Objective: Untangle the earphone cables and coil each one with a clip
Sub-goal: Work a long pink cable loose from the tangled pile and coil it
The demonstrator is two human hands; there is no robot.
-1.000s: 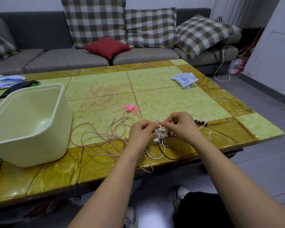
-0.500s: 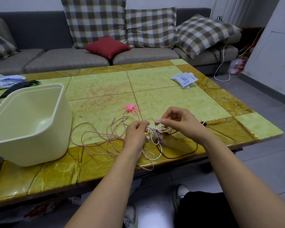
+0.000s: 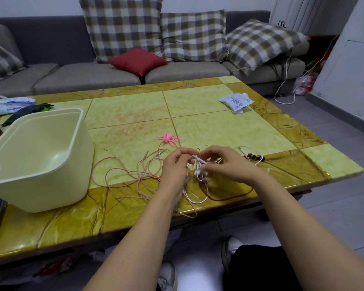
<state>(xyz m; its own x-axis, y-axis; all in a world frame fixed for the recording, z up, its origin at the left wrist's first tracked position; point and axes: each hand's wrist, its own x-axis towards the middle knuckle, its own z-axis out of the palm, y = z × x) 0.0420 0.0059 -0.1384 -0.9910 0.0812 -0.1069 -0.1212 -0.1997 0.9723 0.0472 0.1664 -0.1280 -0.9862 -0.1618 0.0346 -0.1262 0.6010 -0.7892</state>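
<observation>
While between the hands (image 3: pixel 174 168) (image 3: pixel 227 164), earphone cables (image 3: pixel 198 169).

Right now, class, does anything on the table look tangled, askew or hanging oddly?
Yes. The thin pink earphone cable sprawls in tangled loops across the yellow marble table, one loop overhanging its near edge. The left hand and right hand pinch a knot of white cable.

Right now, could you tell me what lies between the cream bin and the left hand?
Loose loops of pink cable lie there, as the head view shows.
</observation>
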